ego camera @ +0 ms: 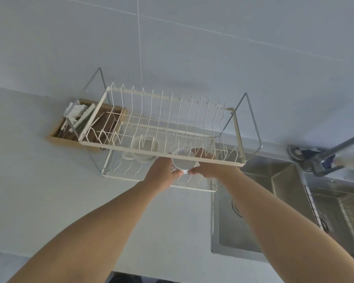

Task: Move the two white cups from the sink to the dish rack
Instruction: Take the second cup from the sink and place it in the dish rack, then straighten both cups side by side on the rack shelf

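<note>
Both hands, left hand [161, 170] and right hand [207, 166], grip a small round white ceramic cup [184, 164] between them at the front rail of the white wire two-tier dish rack [239, 139], apparently setting it down on the lower tier. Another white cup [144, 148] already sits in the rack just left of it, so this looks like the second placement. Next: seat it steady between wires, let go; steel sink [253, 211] lies right.
</note>
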{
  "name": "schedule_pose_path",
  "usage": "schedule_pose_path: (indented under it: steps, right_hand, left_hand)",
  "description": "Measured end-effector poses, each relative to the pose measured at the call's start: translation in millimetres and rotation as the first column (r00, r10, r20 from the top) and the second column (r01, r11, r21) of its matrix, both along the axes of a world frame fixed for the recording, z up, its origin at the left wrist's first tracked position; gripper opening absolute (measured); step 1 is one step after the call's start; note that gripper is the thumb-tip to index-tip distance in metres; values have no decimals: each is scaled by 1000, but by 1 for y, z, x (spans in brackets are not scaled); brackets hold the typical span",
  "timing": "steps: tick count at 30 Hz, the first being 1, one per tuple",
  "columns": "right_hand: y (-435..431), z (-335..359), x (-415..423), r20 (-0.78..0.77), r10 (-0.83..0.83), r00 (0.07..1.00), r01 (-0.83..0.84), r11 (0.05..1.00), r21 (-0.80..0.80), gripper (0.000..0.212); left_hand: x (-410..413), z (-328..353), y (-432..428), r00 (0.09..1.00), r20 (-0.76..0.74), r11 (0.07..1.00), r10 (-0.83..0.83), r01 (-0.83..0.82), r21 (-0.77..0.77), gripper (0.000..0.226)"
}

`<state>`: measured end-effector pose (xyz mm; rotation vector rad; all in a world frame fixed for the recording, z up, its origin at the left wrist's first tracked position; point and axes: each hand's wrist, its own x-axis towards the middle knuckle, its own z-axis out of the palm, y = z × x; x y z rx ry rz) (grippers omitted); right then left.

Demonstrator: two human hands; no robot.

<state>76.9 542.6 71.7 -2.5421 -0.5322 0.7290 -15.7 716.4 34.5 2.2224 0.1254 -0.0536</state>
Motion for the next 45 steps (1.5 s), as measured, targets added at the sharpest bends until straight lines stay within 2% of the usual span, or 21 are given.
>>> schedule_pose_path:
  steps: [2,5,14,17,19,22,24,27,29,33,40,45]
  right_hand:
    - [1,1,2,-30,-34,999,34,999,1,65]
    - [2,3,2,-60,-65,996,64,998,-14,52]
    - [5,8,1,-80,-88,993,91,995,28,50]
    - [4,2,-3,-94,-156,983,161,986,44,47]
    - [6,5,-10,-93,-169,981,165,985,-45,54]
    - [8,-1,-24,92,-149,985,165,967,-194,74]
    - [14,-5,-46,244,-211,947,264,942,-207,82]
    - [29,-12,-85,444,-322,836,394,916,-77,66]
    - [40,-16,-105,488,-383,784,431,902,15,48]
    - [65,-21,-121,342,-529,777,509,847,155,32]
    - [98,-24,-117,201,-662,722,633,749,197,34]
    - [109,-29,-108,132,-723,678,699,690,188,38]
  left_hand:
    - [5,-1,0,1000,-4,1000,2,-2,-29,66]
    - [10,-3,0,999,-41,1000,13,-14,-22,64]
    - [17,-8,1,997,-69,999,31,-32,-13,64]
    - [15,-7,1,998,-60,1000,30,-29,8,52]
    - [9,-3,0,998,-33,999,44,-44,17,40]
    - [-9,3,-2,997,1,996,79,-79,41,47]
    - [-27,7,-1,991,40,988,130,-133,83,50]
    - [-53,12,10,974,83,969,212,-220,114,45]
    - [-66,15,26,955,92,952,282,-291,100,40]
    - [-76,20,65,918,113,915,379,-390,100,24]
    - [-63,19,104,879,47,869,475,-477,130,23]
    - [-52,9,117,887,13,868,462,-455,199,25]
